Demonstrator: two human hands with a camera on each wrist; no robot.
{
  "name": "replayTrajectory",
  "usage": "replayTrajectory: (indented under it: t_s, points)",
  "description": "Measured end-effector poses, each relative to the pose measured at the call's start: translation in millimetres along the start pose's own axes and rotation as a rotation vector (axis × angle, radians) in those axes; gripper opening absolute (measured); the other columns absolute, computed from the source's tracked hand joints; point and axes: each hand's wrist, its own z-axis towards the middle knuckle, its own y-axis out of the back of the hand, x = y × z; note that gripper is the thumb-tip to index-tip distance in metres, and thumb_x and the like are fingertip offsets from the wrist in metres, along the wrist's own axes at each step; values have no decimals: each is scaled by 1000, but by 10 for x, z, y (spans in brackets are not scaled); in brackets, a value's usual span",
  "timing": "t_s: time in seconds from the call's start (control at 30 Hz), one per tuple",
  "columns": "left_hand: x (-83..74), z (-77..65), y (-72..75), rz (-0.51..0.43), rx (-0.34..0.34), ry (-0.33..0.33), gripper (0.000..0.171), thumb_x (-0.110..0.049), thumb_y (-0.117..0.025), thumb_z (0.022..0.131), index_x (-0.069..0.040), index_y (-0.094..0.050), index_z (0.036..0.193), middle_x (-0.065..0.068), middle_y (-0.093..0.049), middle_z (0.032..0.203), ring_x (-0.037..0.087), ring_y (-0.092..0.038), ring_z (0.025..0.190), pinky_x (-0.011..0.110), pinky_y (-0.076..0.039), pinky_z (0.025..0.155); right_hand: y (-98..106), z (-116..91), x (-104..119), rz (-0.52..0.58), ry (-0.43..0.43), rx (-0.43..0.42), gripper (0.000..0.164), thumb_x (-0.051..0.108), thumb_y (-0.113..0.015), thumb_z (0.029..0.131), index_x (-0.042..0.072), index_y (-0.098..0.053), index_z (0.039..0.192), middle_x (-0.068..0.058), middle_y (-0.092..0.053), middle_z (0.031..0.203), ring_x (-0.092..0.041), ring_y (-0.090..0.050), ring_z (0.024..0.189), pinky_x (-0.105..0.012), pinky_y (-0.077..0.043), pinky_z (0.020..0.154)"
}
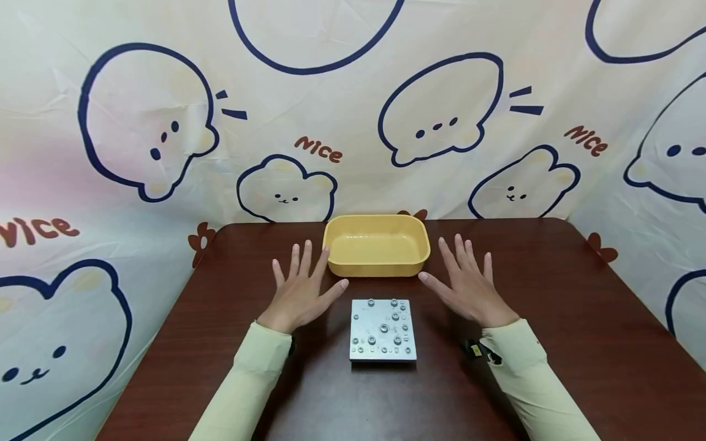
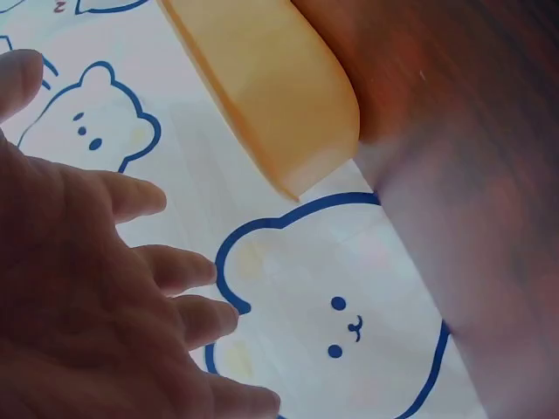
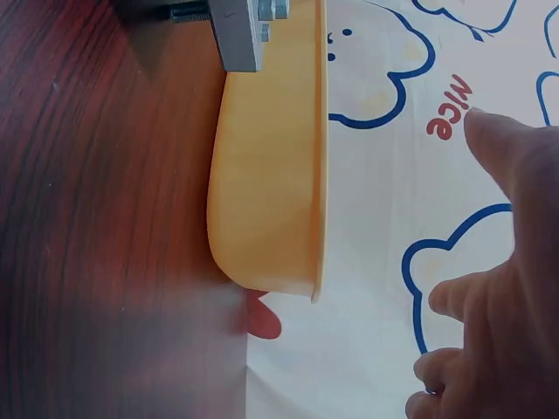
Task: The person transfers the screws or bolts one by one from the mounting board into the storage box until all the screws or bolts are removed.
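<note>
A silver metal plate (image 1: pixel 380 331) with several bolts of different sizes faces up at the middle of the table. Behind it stands a yellow plastic tub (image 1: pixel 377 269), its inside bare. My left hand (image 1: pixel 300 291) is held palm down with spread fingers, left of the plate and near the tub's left end. On the other side, my right hand (image 1: pixel 469 285) mirrors it beside the tub's right end. Neither hand grips anything. In the right wrist view a corner of the plate (image 3: pixel 236 39) shows, with bolt heads on it and a dark threaded screw (image 3: pixel 188 11) beneath.
Everything stands on a dark brown wooden table (image 1: pixel 551 294) with rounded far corners. A pale cloth (image 1: pixel 358 122) printed with bear drawings hangs behind and along the sides. A dark device (image 1: pixel 480 350) is worn at the right wrist.
</note>
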Motion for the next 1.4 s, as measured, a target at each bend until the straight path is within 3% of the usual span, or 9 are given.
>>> replayTrajectory:
  t_s: [0.13,0.33,0.53,0.67,0.8,0.87,0.97,1.13,1.4]
  points:
    - [7,57,-12,-107,29,-8,86,-75,-24,78,-24,-7,146,6,11,149,25,19,133,59,7,101,-29,51,-22,30,-11,19,87,72,-32,80,22,-2,146,-4,13,149,-23,17,134,-57,17,99]
    - [35,230,-67,-448,104,-35,79,-69,-28,83,-27,-3,145,-3,16,148,17,16,134,57,-3,104,-92,217,-48,205,-51,79,83,71,-30,81,29,3,144,2,14,149,-22,14,135,-59,8,101]
    - [115,463,-160,-750,69,19,65,-61,-32,88,-40,-3,142,-13,11,148,16,9,136,61,-7,101,-162,429,-90,551,-193,111,79,74,-27,79,34,-7,144,8,3,150,-22,0,137,-57,-9,103]
    - [180,589,-240,-925,49,70,70,-65,-32,85,-36,-8,144,-15,4,149,14,3,136,56,-6,104,-227,536,-134,872,-237,89,76,68,-29,83,26,-15,145,6,-9,150,-15,-7,137,-47,-13,107]
    - [232,659,-302,-1104,51,142,71,-65,-35,84,-33,-15,144,-14,-3,149,10,-1,136,49,-6,107,-328,586,-165,1261,-253,58,69,57,-40,87,21,-23,144,4,-18,149,-16,-17,135,-41,-20,106]
    - [254,691,-343,-1177,37,184,66,-61,-37,86,-33,-19,143,-13,-7,149,9,-4,136,44,-7,108,-389,604,-178,1387,-260,31,64,51,-44,88,21,-27,142,3,-21,148,-16,-22,134,-39,-21,106]
    - [287,750,-430,-1254,-3,235,58,-54,-39,89,-33,-25,141,-14,-12,148,8,-7,135,40,-11,109,-482,636,-211,1510,-252,1,54,39,-47,91,21,-33,140,1,-22,147,-16,-25,132,-38,-23,105]
    - [266,803,-499,-1311,-64,220,45,-34,-42,95,-33,-33,139,-13,-14,148,10,-9,135,38,-15,108,-587,694,-258,1604,-244,-29,50,26,-49,93,19,-34,140,2,-27,145,-15,-32,129,-35,-25,104]
    - [272,862,-584,-1328,-69,193,43,-21,-44,95,-30,-38,137,-18,-16,146,6,-10,135,34,-18,108,-667,718,-278,1599,-238,-51,48,16,-49,93,15,-36,139,1,-30,144,-14,-37,125,-31,-31,100]
